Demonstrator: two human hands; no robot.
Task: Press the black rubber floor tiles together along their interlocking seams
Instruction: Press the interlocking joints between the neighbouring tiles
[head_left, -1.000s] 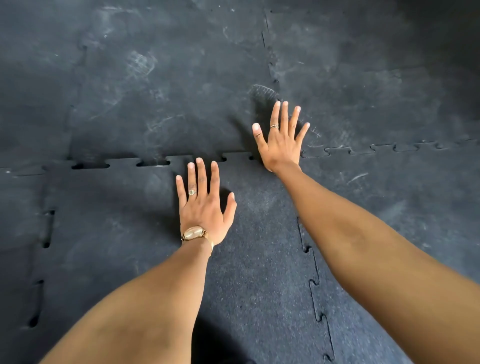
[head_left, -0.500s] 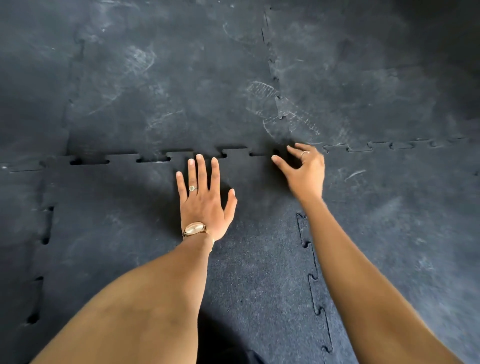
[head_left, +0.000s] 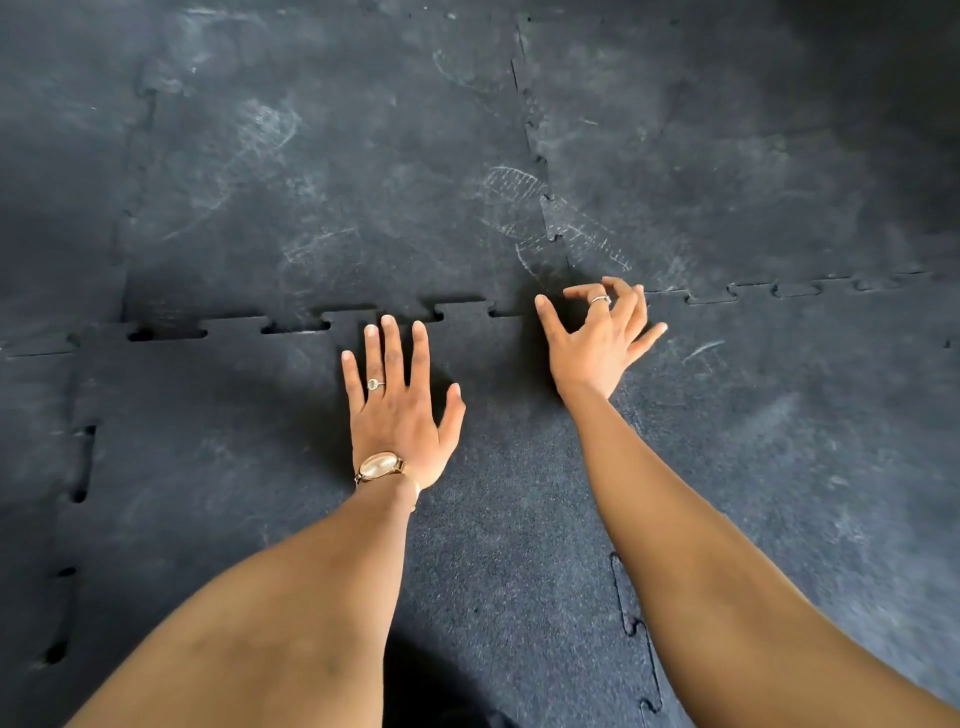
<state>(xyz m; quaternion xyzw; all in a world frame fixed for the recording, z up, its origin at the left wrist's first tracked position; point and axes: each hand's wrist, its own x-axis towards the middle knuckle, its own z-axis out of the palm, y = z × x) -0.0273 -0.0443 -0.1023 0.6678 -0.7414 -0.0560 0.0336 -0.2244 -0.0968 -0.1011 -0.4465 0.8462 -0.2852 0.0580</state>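
Black rubber floor tiles fill the view. The near middle tile (head_left: 249, 467) meets the far tile (head_left: 337, 182) along a toothed seam (head_left: 291, 325) where dark gaps show between the tabs. My left hand (head_left: 397, 410) lies flat, fingers spread, on the near tile, fingertips just short of the seam. My right hand (head_left: 597, 338) is at the corner where several tiles meet, wrist low, fingers loosely curled and apart, holding nothing. I cannot tell if its fingertips touch the rubber.
A second toothed seam (head_left: 636, 623) runs toward me beside my right forearm. Gaps also show along the left seam (head_left: 78, 493). The right-hand seam (head_left: 779, 288) looks closed. Dusty shoe prints (head_left: 561, 218) mark the far tiles.
My right hand pulled back from lying flat on the far tile to the seam corner and curled its fingers. My left hand stayed flat in place.
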